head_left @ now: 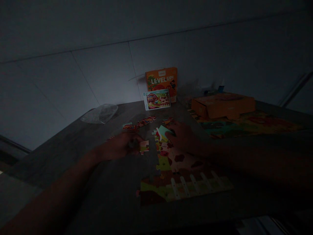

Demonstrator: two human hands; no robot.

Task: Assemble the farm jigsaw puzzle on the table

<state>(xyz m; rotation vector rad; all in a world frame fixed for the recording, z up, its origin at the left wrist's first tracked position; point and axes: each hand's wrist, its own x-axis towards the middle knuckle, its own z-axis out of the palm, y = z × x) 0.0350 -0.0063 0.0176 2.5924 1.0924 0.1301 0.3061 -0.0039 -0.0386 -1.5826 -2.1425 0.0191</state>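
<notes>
The scene is very dark. A partly assembled farm jigsaw puzzle (181, 179) lies on the grey table (73, 147) in front of me. My left hand (122, 145) rests on the table just left of the puzzle, fingers curled beside a loose puzzle piece (144, 146); whether it grips the piece is unclear. My right hand (183, 137) lies on the puzzle's upper edge, fingers pressing on a light blue piece (164, 132). Several loose pieces (144, 122) lie beyond my hands.
An orange puzzle box (161, 81) stands against the wall with a reference picture card (156, 99) leaning on it. An orange box lid (223, 105) sits on another finished puzzle (251, 122) at right. A clear plastic bag (100, 113) lies at back left.
</notes>
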